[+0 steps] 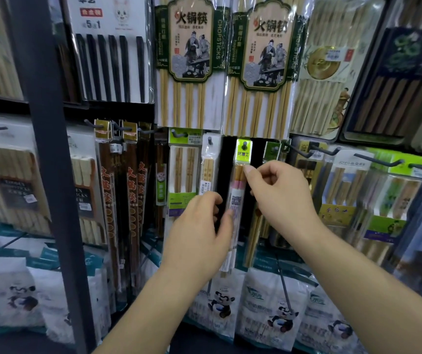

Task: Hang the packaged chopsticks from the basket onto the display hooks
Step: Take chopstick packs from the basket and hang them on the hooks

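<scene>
Now: both hands on one pack point(237, 200) at the display.
Pack: narrow, clear, upright, with a green header point(244, 152) on top; sits in the dark gap between two hung packs.
Hook point(244, 144): tip shows in the header hole; cannot tell how far on it is.
Left hand point(199, 226): fingers curled, thumb on the pack's left edge at mid-height, gripping it.
Right hand point(278, 195): index and thumb pinch the pack just under the header; other fingers curled.
Neighbours: slim pack point(208, 172) just left on its own hook; big packs point(187, 60) above; panda bags point(273, 310) below.
</scene>
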A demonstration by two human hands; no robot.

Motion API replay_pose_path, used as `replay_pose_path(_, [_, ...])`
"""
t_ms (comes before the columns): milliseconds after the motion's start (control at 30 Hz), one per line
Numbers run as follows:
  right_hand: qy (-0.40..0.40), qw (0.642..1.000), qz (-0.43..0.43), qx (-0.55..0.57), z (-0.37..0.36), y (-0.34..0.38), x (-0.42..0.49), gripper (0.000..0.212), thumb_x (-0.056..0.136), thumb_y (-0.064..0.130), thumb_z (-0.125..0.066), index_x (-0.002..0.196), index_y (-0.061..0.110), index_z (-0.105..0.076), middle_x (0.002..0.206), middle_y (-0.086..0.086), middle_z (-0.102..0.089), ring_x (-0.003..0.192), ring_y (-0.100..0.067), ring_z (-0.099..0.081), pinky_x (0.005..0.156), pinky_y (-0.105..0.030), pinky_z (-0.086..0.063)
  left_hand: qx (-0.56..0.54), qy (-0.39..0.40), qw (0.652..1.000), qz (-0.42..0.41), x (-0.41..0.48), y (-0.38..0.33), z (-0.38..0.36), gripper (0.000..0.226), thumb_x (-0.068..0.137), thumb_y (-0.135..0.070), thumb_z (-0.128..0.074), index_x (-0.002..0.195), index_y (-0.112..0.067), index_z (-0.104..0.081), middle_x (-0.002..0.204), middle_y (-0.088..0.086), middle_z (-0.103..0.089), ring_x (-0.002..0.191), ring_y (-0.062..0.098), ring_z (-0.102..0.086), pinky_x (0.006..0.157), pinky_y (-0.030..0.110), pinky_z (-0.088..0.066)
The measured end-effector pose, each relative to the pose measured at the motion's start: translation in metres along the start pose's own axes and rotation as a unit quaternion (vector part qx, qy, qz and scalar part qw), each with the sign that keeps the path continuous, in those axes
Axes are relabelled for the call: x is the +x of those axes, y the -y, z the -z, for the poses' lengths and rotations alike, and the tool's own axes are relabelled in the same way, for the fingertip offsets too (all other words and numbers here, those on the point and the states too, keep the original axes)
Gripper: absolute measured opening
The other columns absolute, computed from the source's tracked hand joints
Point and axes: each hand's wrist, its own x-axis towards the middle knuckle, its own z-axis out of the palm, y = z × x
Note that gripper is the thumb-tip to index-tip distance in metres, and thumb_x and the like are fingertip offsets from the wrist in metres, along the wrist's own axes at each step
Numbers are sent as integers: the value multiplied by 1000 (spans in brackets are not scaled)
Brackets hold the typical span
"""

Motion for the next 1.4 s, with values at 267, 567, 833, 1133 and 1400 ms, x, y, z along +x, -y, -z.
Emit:
replay_pose_path(267, [107,993,10,-52,-9,-42,-33,48,103,55,-43,147,36,-45,122,25,-61,102,11,-58,83,-18,-47,-272,58,955,105,22,-13,-23,64,94,-63,-44,152,-37,-35,147,-25,-48,139,-1,-42,115,29,-37])
replay_pose_path(567, [194,973,-38,117,-38,-52,-38,69,97,71,-20,159,49,3,167,25,-3,154,1,-7,128,-41,-15,-387,82,896,201,58,-24,-42,68,103,-65,-36,164,-37,-20,165,-9,-34,145,9,-34,113,29,-31])
replay_pose_path(833, [172,972,-45,152,-56,-61,-16,62,104,61,-20,159,47,6,155,33,-8,146,9,-11,126,-33,-16,-406,72,886,213,77,-21,-60,59,108,-57,-35,162,-31,-30,160,-5,-44,145,12,-42,106,27,-32])
replay_pose_path(1133, [187,970,-47,149,-62,-81,-5,61,106,58,-22,159,45,7,164,27,-1,150,5,-8,128,-39,-14,-396,75,887,225,89,-14,-73,55,110,-52,-33,162,-32,-30,161,-4,-43,147,15,-39,113,31,-30])
replay_pose_path(1400, [226,965,-36,129,-55,-92,-53,68,106,56,-34,160,45,6,167,26,-3,152,7,-8,127,-37,-18,-384,98,884,249,47,-8,-69,69,106,-55,-45,165,-36,-15,166,-10,-32,151,13,-31,120,34,-26])
